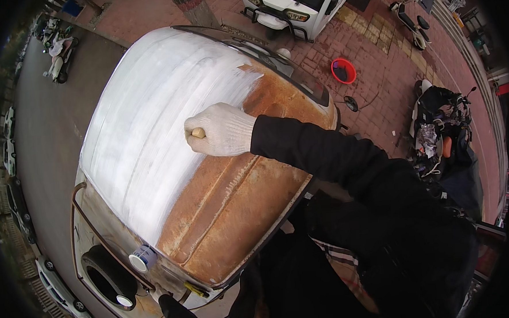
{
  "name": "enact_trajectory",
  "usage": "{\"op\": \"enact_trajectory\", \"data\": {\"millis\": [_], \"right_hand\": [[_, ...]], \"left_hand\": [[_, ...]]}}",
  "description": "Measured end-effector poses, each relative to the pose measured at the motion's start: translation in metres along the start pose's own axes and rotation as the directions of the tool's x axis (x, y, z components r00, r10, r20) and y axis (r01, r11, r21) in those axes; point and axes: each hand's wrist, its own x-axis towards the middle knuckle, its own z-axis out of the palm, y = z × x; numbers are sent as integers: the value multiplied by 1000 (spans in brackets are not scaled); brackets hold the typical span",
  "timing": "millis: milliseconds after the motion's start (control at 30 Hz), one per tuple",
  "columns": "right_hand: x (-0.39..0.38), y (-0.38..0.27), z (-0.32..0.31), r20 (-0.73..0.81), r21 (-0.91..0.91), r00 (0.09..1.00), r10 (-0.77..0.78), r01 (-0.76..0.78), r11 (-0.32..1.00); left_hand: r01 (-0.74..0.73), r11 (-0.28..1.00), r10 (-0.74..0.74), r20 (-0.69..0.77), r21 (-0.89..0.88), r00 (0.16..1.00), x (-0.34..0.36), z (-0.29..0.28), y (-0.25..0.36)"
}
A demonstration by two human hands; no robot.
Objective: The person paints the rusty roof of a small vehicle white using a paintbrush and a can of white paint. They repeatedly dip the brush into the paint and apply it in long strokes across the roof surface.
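My gloved right hand (218, 129) is closed round a brush's pale wooden handle (198, 133), over the roof. The brush head is hidden under the hand. The roof (137, 119) is streaked white over its left and middle, with bare orange rust (228, 212) at the near and right parts. My left hand (158, 293), also gloved, is low at the rear corner, closed on the metal rail (95, 225). Just above it sits a small paint can (142, 259) with its white top facing up, beside a spare tyre (92, 271).
A white vehicle (310, 6) stands beyond the roof. A red bucket (350, 70) sits on the brick pavement (373, 124). A loaded scooter (437, 132) is at the right, another scooter (408, 24) farther back. A road (52, 141) with parked cars (60, 290) runs along the left.
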Motion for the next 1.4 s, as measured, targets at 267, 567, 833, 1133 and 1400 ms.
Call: {"op": "enact_trajectory", "data": {"millis": [267,567,833,1133,1400], "right_hand": [[-20,189,-160,-152,396,745,650,-556,731],[-3,134,-117,-77,-161,997,20,-32,986],[-4,204,-137,121,711,841,527,-444,545],[3,214,-172,-166,371,816,553,-468,802],[9,169,-165,-159,506,942,295,-179,844]], "left_hand": [[162,982,-161,-17,95,987,8,-6,-7],[225,919,-191,-134,323,972,-8,-8,8],[251,851,-171,-209,461,963,-32,-5,22],[258,837,-166,-224,482,960,-40,-6,23],[46,650,-50,-18,758,999,-17,-13,3]]}}
